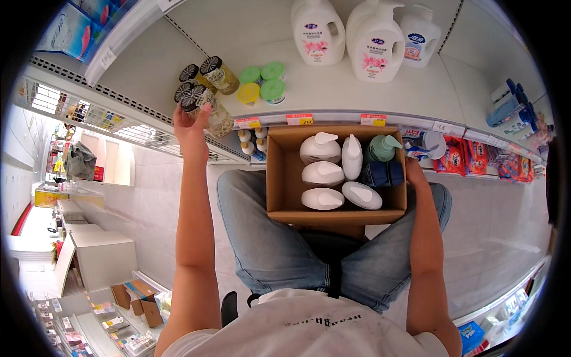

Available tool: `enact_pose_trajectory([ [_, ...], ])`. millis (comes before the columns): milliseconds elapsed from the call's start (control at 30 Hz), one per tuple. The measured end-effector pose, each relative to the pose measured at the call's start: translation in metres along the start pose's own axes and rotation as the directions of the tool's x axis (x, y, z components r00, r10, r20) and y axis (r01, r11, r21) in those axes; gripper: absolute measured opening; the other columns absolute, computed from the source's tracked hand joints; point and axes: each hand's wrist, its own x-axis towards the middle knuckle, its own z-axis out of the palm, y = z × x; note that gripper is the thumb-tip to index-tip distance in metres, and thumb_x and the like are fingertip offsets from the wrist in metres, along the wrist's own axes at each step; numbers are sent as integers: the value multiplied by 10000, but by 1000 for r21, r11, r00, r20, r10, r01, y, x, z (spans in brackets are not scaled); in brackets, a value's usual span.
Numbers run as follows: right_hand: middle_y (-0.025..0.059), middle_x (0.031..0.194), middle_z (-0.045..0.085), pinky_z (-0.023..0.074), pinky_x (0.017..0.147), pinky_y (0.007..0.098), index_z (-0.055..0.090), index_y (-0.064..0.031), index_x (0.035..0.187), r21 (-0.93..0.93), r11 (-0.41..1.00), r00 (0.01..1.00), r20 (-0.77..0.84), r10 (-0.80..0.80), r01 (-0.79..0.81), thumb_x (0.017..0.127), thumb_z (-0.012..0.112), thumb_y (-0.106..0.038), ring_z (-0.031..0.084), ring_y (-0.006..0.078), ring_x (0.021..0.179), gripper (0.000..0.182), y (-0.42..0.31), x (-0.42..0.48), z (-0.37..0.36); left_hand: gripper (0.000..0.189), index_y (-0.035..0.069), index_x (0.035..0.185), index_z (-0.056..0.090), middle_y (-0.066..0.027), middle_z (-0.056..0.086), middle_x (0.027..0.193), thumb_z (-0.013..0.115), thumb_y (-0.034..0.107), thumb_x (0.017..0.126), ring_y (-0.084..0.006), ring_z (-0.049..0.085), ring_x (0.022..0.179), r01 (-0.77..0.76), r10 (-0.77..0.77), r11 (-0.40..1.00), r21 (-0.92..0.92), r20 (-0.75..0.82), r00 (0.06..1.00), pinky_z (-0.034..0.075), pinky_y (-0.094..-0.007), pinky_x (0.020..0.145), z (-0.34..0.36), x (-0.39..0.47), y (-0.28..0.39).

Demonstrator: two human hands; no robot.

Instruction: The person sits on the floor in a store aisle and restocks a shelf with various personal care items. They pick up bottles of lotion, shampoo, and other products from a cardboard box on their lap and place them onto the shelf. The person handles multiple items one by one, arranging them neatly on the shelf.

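Observation:
My left hand (192,127) is closed round a black-lidded clear jar (214,114) at the left front of the shelf. Several like jars (219,75) stand behind and beside it. Green- and yellow-lidded tubs (272,90) sit to their right. My right hand (415,172) is at the right side of an open cardboard box (337,217) on my lap; its fingers are largely hidden. Inside the box are several white pump bottles (322,173), a green pump bottle (382,148) and dark blue items (382,173).
Large white jugs (377,44) stand at the back of the shelf (312,96), whose front edge carries price tags. Blue-capped bottles (513,107) are at the far right. Red packets (450,156) and small white-capped bottles (246,147) fill parts of the lower shelf. White cabinets (105,256) stand at the left.

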Motion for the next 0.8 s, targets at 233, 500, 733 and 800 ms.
enact_pose_trajectory([
  [233, 260, 1029, 624, 501, 783, 487, 572, 9, 1035, -197, 966, 980, -68, -186, 170, 828, 553, -73, 600, 448, 955, 223, 13, 2, 8, 756, 10, 1403, 336, -140, 535, 1260, 765, 49, 782, -216, 542, 1134, -186, 155, 915, 358, 114, 981, 441, -335, 961, 0, 21, -22],
  [500, 257, 1036, 623, 499, 799, 489, 554, 5, 1033, -221, 967, 989, -43, -138, 125, 831, 551, -80, 600, 449, 958, 219, 13, 2, 9, 729, 16, 1414, 330, -137, 538, 1264, 717, -11, 797, -197, 552, 1113, -199, 99, 911, 361, 277, 956, 460, -320, 944, 4, 43, -30],
  [733, 257, 1011, 628, 492, 807, 495, 561, 1, 1025, -81, 996, 998, -35, -48, 45, 857, 516, -98, 597, 448, 958, 200, 23, 9, 15, 673, 49, 1411, 376, -110, 551, 1269, 658, -68, 811, -196, 533, 1148, -149, -14, 916, 372, 400, 916, 417, -305, 993, -2, 64, -30],
  [800, 257, 1005, 628, 491, 808, 497, 567, 1, 1020, -38, 998, 998, -31, 49, -50, 864, 502, -98, 597, 447, 954, 195, 18, 8, 13, 671, 60, 1410, 383, -114, 549, 1276, 654, -67, 809, -195, 528, 1156, -195, -51, 865, 463, 467, 883, 406, -302, 1004, 1, 67, -23],
])
